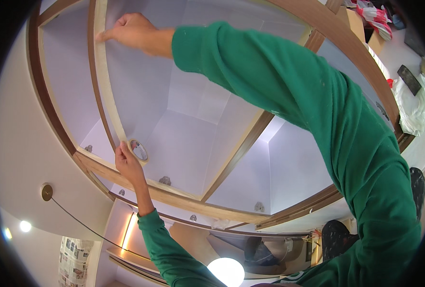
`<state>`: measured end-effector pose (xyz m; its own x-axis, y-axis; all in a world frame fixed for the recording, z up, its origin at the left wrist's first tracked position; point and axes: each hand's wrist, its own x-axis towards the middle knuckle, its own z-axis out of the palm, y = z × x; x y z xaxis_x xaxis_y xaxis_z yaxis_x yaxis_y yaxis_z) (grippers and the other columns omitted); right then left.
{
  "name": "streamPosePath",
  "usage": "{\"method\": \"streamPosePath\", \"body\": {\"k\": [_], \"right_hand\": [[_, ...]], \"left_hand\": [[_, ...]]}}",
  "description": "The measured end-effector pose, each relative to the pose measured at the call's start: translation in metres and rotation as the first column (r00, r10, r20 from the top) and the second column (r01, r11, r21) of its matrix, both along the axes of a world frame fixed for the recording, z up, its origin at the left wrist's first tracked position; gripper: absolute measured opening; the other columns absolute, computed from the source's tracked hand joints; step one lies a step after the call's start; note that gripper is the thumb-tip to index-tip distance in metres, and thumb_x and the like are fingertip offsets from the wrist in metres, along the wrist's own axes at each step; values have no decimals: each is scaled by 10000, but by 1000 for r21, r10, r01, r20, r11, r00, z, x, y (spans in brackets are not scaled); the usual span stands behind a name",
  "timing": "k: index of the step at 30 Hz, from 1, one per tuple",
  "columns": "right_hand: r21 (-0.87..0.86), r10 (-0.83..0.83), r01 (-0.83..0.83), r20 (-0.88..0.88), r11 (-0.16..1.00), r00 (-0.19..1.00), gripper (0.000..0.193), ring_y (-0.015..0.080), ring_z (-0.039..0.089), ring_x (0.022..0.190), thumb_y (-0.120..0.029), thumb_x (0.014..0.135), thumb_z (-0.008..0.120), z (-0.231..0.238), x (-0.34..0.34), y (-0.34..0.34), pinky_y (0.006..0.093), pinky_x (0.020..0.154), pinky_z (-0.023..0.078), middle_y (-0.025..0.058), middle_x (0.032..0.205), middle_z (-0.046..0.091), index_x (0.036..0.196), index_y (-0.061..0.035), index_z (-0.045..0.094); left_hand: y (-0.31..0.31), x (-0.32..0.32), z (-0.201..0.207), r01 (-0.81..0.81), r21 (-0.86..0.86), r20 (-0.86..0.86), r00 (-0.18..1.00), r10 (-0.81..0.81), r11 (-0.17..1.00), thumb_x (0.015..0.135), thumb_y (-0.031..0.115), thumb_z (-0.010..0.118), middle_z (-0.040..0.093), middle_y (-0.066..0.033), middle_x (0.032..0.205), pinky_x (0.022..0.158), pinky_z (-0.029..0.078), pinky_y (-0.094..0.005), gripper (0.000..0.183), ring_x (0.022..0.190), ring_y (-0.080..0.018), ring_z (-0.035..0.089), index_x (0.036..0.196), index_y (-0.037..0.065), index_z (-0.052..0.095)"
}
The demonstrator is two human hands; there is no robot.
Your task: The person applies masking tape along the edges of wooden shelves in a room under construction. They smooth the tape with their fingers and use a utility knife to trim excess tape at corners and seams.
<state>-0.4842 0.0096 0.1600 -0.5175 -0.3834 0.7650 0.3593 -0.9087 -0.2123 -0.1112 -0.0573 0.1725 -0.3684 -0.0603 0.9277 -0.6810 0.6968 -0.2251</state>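
Observation:
My left hand (130,165) grips a roll of masking tape (138,150) beside the lower end of a narrow wooden divider (99,91). A pale strip of masking tape (108,91) runs along that divider, from the roll up past my other hand. Higher up, my right hand (131,33) has its fingers curled in, with the thumb resting against the strip. Around both hands is a wooden cabinet frame (174,193) with pale lilac inner panels (183,138). Further pale tape lines some of its inner edges.
Metal hinges (165,180) sit along the frame. Another divider (238,155) crosses at centre. At the right lie white plastic sheeting (411,103) and a dark flat piece (409,80). A lit round lamp (226,271) shines below; a cable hangs from a round ceiling fitting (47,192).

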Motion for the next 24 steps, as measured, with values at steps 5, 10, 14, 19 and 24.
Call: {"method": "streamPosePath", "body": {"k": [5,10,14,19,24], "right_hand": [[-79,-738,825,406,560,540,619,350,468,1310,-211,838,733,-32,47,-7,482,1071,412,221,1363,495,1353,30,488],[-140,-822,899,366,414,436,809,466,273,1507,-152,860,617,-27,86,-6,551,1223,265,350,1605,241,1519,149,257],[0,-816,869,343,495,465,874,473,250,1521,-169,862,614,0,92,2,534,1232,272,341,1625,196,1553,145,179],[386,-853,839,496,384,162,869,478,366,1462,-166,850,657,38,71,20,491,1224,317,343,1559,358,1589,73,267],[-4,-575,657,481,754,662,1022,470,281,1505,-203,823,698,18,59,38,481,1247,272,318,1630,249,1633,55,131]], "left_hand": [[3,1,4,-55,34,-21,998,56,998,1096,365,562,770,-83,836,672,479,-275,426,741,-98,666,980,-13,720],[1,-3,7,-111,18,-28,993,112,994,1086,353,567,768,-80,796,654,496,-305,410,705,-130,686,983,-2,744],[10,-16,6,-142,-22,-45,989,141,990,1079,372,561,771,-61,790,658,513,-335,404,687,-165,703,980,35,759],[13,-11,5,-156,-28,-50,987,154,987,1075,389,560,780,-54,803,656,520,-347,403,681,-178,708,990,54,768],[12,-3,3,-150,-26,-62,987,148,988,1072,401,563,780,-52,795,648,517,-351,410,671,-187,708,996,56,771]]}}
